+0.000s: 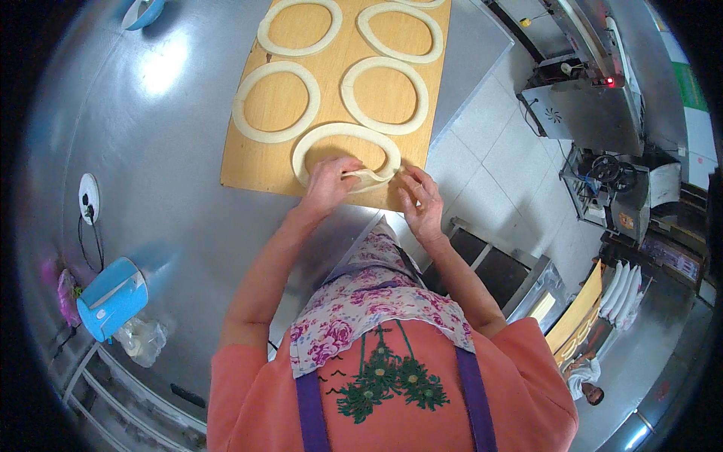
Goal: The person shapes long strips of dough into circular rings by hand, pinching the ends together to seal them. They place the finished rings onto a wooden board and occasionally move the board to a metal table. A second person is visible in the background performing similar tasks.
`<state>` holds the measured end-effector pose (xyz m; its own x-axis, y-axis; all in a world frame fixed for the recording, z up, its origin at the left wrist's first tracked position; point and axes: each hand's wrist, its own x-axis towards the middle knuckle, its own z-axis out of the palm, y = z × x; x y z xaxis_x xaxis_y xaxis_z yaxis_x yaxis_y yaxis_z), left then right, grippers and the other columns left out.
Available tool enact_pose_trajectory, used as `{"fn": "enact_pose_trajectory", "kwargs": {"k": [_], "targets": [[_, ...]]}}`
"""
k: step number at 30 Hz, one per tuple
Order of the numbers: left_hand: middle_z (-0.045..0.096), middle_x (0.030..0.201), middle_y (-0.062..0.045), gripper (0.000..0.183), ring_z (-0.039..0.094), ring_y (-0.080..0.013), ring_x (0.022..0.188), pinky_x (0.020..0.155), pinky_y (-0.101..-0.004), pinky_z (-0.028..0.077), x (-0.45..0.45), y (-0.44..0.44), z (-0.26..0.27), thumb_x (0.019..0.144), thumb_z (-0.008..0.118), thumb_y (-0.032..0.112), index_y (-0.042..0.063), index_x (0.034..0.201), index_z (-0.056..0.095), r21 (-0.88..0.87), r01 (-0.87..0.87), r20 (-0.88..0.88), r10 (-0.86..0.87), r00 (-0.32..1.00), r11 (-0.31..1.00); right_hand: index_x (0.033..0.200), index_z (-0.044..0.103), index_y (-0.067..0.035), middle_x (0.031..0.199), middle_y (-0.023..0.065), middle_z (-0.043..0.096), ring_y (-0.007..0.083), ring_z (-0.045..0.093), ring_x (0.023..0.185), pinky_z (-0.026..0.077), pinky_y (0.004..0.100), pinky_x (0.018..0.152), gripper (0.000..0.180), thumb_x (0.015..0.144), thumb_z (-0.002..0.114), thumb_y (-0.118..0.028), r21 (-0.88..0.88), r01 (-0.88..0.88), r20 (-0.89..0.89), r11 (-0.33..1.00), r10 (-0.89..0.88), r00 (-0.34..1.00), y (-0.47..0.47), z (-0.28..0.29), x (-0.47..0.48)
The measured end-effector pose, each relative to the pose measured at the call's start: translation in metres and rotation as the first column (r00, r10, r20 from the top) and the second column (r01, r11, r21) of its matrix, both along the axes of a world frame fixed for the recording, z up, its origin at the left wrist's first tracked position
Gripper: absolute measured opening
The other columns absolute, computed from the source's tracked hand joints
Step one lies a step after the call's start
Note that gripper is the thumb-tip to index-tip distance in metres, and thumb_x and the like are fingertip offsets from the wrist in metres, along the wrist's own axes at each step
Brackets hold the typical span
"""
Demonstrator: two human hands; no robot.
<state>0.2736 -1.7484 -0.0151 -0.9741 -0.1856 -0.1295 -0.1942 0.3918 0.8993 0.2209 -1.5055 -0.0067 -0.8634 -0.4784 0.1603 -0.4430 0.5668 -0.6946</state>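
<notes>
A pale dough ring (345,131) lies at the near end of a wooden board (257,164). Its near side is flattened and twisted, with a loose flap of dough lifted there. My left hand (330,179) pinches this flap between thumb and fingers. At the ring's right near edge is my right hand (421,198), fingers curled and fingertips against the dough; whether they grip it is hard to see. Farther up the board lie more closed rings, among them a left one (238,113) and a right one (422,96).
The board rests on a metal table (186,141), whose right edge borders a tiled floor (491,135). A blue container (116,299) and a clear plastic bag (141,342) are at left, near a white socket plate (88,195). Machinery (587,116) stands right; another person (584,376) is farther off.
</notes>
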Motion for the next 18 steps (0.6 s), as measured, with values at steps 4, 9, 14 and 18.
{"fn": "enact_pose_trajectory", "kwargs": {"k": [4, 9, 14, 18], "targets": [[0.076, 0.111, -0.016, 0.038, 0.074, -0.0256, 0.102, 0.090, -0.0366, 0.059, -0.002, -0.002, 0.002, 0.081, 0.081, 0.007, 0.001, 0.118, 0.074, -0.094, 0.054, -0.002, -0.055, 0.999, 0.994, 0.121, 0.074, -0.008, 0.131, 0.0132, 0.067, 0.0313, 0.065, 0.120, 0.053, 0.0405, 0.103, 0.032, 0.089, 0.072, -0.007, 0.024, 0.015, 0.000, 1.000, -0.015, 1.000, 0.001, -0.004, -0.004], [0.076, 0.111, -0.015, 0.032, 0.074, -0.0271, 0.097, 0.087, -0.0383, 0.059, 0.001, -0.001, -0.004, 0.083, 0.081, 0.009, 0.003, 0.114, 0.076, 0.035, -0.007, -0.041, 0.009, 0.999, 0.999, 0.123, 0.073, -0.007, 0.130, 0.0141, 0.068, 0.0279, 0.068, 0.116, 0.056, 0.0369, 0.096, 0.032, 0.091, 0.071, -0.007, 0.041, 0.004, -0.017, 0.999, -0.004, 1.000, 0.000, -0.004, -0.008], [0.077, 0.110, -0.014, 0.030, 0.074, -0.0301, 0.104, 0.092, -0.0398, 0.057, -0.003, -0.004, 0.006, 0.088, 0.077, 0.012, 0.004, 0.117, 0.076, -0.066, 0.096, 0.031, -0.094, 0.995, 0.993, 0.121, 0.072, -0.006, 0.128, 0.0139, 0.069, 0.0315, 0.068, 0.110, 0.055, 0.0400, 0.098, 0.032, 0.090, 0.072, -0.012, -0.009, 0.024, 0.057, 1.000, -0.023, 0.998, -0.004, 0.000, -0.014], [0.072, 0.120, -0.018, 0.036, 0.068, -0.0359, 0.115, 0.103, -0.0425, 0.053, 0.005, 0.000, 0.008, 0.090, 0.072, 0.013, 0.001, 0.125, 0.069, -0.131, 0.120, -0.082, -0.131, 0.988, 0.984, 0.118, 0.072, -0.003, 0.116, 0.0159, 0.070, 0.0329, 0.070, 0.100, 0.057, 0.0401, 0.091, 0.035, 0.087, 0.076, -0.017, 0.019, 0.138, 0.177, 0.990, -0.139, 0.974, -0.023, 0.013, -0.026]]}}
